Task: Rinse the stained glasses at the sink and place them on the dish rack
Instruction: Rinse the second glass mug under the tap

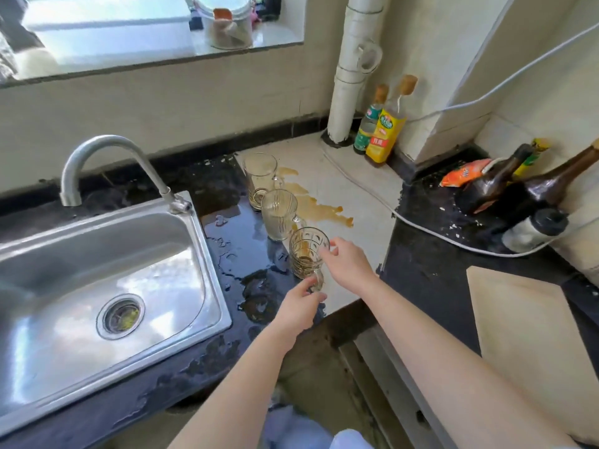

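Fingers (pixel 316 297) of the left hand (pixel 299 307) pinch the handle of the nearest clear patterned glass mug (pixel 306 254), thumb on one side and curled fingers on the other, just below the middle of the frame. At the end of an arm from the lower right, the right hand (pixel 350 265) has its fingers (pixel 330 252) loosely extended and holding nothing, their tips at the mug's rim; whether they touch the glass I cannot tell. That mug stands upright on the wet black stone tabletop (pixel 233 254), with brown residue in its bottom. Behind it, toward the upper middle, the middle clear glass mug (pixel 278 215) and the far clear glass mug (pixel 261 176) stand upright in a close row. Just right of the row a brown liquid spill (pixel 319 207) spreads over a pale part of the tabletop. At the left of the frame lies the stainless steel sink (pixel 181 254), with the curved metal tap (pixel 107 147) above its far edge. A pale wooden cutting board (pixel 531 335) sits at the lower right, dark brown glass bottles (pixel 544 186) above it, and a white cable (pixel 421 226) runs between
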Motion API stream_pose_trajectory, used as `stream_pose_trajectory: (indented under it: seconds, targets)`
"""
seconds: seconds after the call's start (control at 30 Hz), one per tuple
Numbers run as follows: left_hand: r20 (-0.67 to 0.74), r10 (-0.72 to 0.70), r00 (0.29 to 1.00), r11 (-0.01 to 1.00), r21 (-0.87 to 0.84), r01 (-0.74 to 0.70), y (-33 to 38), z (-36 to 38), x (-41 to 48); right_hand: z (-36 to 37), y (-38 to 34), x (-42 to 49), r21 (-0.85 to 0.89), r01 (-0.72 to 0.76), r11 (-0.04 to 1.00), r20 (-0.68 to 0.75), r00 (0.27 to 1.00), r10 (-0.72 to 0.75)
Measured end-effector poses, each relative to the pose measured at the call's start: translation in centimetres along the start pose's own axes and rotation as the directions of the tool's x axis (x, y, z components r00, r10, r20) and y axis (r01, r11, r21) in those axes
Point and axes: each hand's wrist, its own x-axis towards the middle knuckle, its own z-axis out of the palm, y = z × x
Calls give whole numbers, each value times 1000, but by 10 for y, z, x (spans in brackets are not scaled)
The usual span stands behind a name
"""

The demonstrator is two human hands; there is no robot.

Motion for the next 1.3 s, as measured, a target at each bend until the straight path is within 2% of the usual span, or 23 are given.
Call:
stream_pose_trajectory:
  seconds: [0.13, 0.3, 0.47, 0.53, 0.67, 0.83, 1.03, 1.2, 1.3]
  targets:
    - [87, -83, 993, 991, -94, 91, 9, -2, 3, 2, -10, 18, -88, -3, 996, -66, 998, -2]
    - [98, 22, 995, 996, -87, -14, 3, -24, 6, 6, -26, 14, -96, -27, 995, -106, 994, 17]
    - [-25, 278, 960, 961, 13, -278, -15, -85, -11, 33, -70, -1, -23, -34, 999, -87, 996, 32]
    - [-93, 327, 941, 945, 50, -323, -20, -119, -17, 53, -100, -2, -12, 9, 1000, -80, 997, -10]
    - [-188, 290, 938, 955, -3, -296, -29, -196, -28, 102, -165, -3, 53, 85, 995, -27, 996, -84]
    - [-268, 235, 934, 951, -135, -278, -41, -297, -26, 159, -232, 18, 74, 108, 991, 108, 987, -116]
    - [-251, 188, 949, 956, -176, -236, -60, -362, -4, 189, -267, 91, -227, 181, 957, -13, 982, -188]
    - [-274, 173, 946, 948, -216, -236, -62, -377, 11, 208, -279, 130, -529, 180, 830, 47, 982, -183]
    - [-284, 171, 943, 945, -223, -239, -58, -380, 17, 207, -284, 136, -699, 192, 689, 31, 970, -240]
